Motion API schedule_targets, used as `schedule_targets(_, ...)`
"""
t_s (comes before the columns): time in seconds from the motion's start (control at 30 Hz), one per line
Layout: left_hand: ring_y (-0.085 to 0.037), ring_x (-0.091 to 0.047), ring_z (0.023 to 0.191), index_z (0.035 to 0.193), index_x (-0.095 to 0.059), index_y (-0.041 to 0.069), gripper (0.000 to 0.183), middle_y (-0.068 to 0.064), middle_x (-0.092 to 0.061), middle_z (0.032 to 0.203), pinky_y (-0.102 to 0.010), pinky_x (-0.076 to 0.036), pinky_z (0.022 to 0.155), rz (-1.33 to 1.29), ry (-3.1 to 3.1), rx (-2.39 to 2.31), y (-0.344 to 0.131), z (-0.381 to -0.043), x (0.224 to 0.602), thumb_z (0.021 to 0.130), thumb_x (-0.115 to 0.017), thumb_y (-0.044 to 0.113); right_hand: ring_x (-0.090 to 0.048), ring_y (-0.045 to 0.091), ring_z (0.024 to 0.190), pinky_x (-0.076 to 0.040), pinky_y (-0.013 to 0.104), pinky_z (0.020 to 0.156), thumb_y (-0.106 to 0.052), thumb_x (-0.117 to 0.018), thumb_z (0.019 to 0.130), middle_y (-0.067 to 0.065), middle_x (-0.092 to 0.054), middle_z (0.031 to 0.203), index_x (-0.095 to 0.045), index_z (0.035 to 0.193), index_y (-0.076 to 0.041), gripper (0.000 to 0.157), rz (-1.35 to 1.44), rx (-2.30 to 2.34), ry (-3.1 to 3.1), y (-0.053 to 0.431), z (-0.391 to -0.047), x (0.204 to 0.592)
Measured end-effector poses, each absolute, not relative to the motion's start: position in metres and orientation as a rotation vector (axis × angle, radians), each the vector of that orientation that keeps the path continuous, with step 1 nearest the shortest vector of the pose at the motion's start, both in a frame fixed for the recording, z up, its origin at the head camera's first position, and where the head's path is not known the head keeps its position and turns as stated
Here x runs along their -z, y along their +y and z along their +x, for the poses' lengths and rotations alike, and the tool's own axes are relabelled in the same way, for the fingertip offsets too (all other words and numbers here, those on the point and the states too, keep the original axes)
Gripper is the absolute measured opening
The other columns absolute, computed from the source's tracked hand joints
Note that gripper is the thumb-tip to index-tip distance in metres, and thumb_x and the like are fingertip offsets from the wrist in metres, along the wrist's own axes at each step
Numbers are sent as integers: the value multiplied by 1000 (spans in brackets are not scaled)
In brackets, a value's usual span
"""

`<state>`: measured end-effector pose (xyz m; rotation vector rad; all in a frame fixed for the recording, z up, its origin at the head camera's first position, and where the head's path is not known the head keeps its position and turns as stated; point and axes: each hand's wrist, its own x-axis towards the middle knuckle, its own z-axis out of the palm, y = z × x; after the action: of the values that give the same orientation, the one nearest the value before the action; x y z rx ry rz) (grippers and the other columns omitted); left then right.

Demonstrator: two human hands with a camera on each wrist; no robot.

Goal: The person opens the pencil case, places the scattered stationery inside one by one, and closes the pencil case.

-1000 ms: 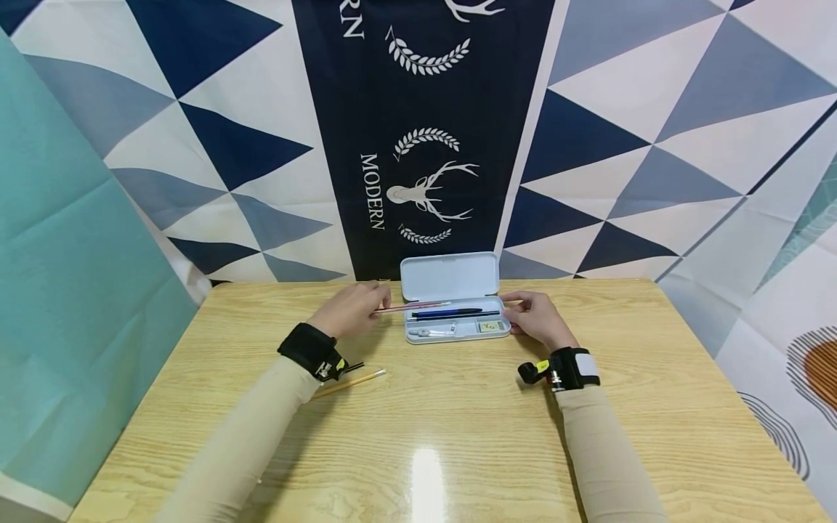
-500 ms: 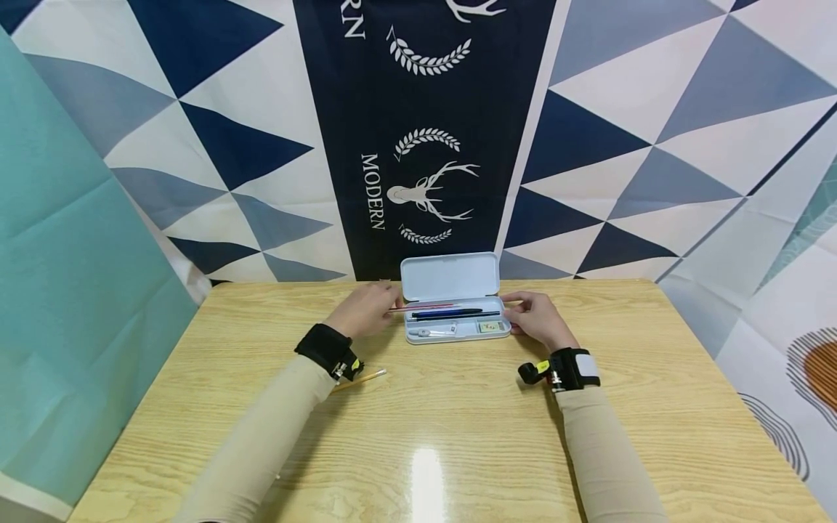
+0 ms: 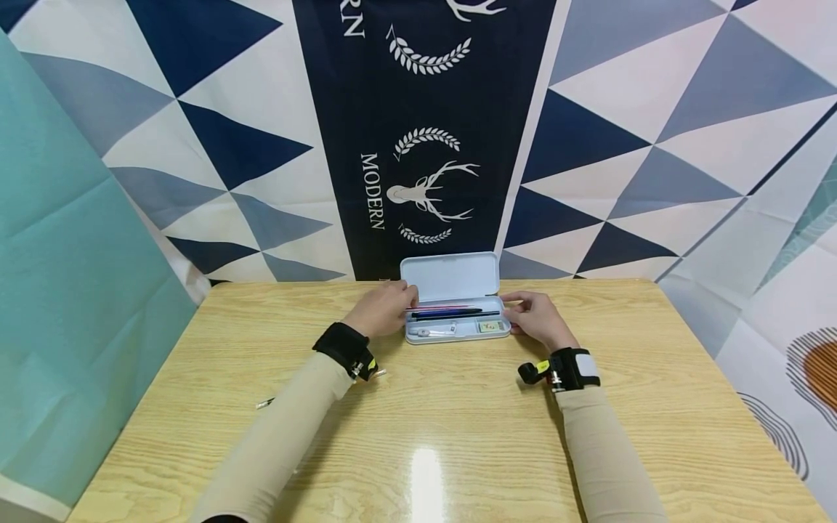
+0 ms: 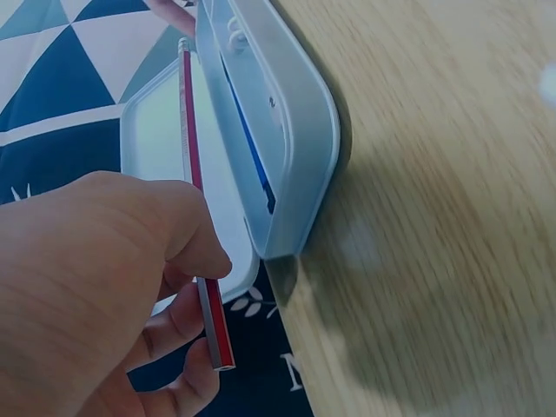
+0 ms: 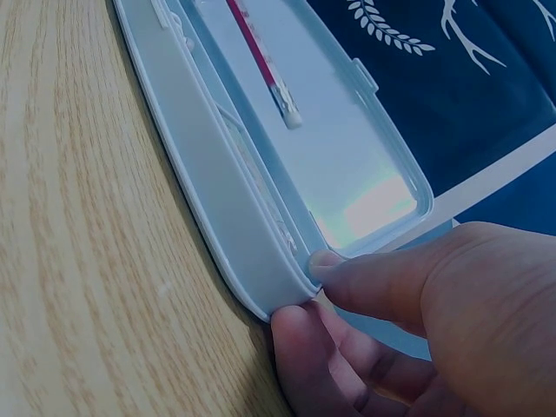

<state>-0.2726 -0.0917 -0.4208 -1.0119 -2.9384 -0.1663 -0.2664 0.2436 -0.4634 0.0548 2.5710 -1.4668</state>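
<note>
My left hand (image 3: 382,306) pinches a red pencil (image 4: 190,130) with a white eraser end between thumb and fingers. It is at the left end of a light blue pencil case (image 3: 458,339), whose lid (image 3: 451,277) stands up at the back. The pencil lies over the case's rear part, its eraser end towards the right. With thumb and fingers, my right hand (image 3: 538,321) grips the case's right end. Inside the case are a blue pen (image 3: 451,313), a dark thin stick, a small compass (image 3: 431,332) and a yellow-labelled eraser (image 3: 490,327).
A pencil's pale end (image 3: 381,373) shows beside the left wristband, the rest hidden under the arm. Another thin thing's tip (image 3: 264,403) pokes out left of the forearm. Patterned cloth (image 3: 425,218) hangs behind the wooden table (image 3: 490,450).
My left hand has moved right with the red pencil, from beside the pencil case to over its left end. My right hand has stayed on the case's right end.
</note>
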Motion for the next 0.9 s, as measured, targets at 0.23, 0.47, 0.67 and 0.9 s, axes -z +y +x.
schedule_targets(0.23,-26,-65,100,115,-71,7,17,-11,-73,110,-43,-58,98,-1046,-2927,253,-83,-288,439,100,-73,0,-67,12,82,-62,19,71,-9,-65,113,22,-71,120,-63,157,0,45,58,1440,2591,245,-268,465)
schedule_targets(0.47,-28,-66,101,117,-71,4,19,-14,-74,113,-44,-59,99,-1047,-2964,230,-70,-284,429,99,-76,2,-68,13,82,-62,19,71,-9,-65,112,23,-71,121,-64,156,-1,45,60,1435,2595,245,-268,465)
schedule_targets(0.67,-19,-63,94,115,-70,14,21,-5,-72,107,-44,-57,88,-1068,-2867,196,-70,-317,474,97,-79,10,-67,13,83,-62,19,72,-10,-65,112,20,-70,118,-64,156,-2,45,73,1424,2600,244,-268,465)
schedule_targets(0.9,-28,-67,101,119,-71,5,19,-15,-74,113,-43,-60,97,-1049,-2944,273,-61,-293,443,100,-76,1,-67,14,85,-62,20,72,-11,-65,113,21,-71,121,-64,157,-2,45,78,1416,2596,244,-267,465)
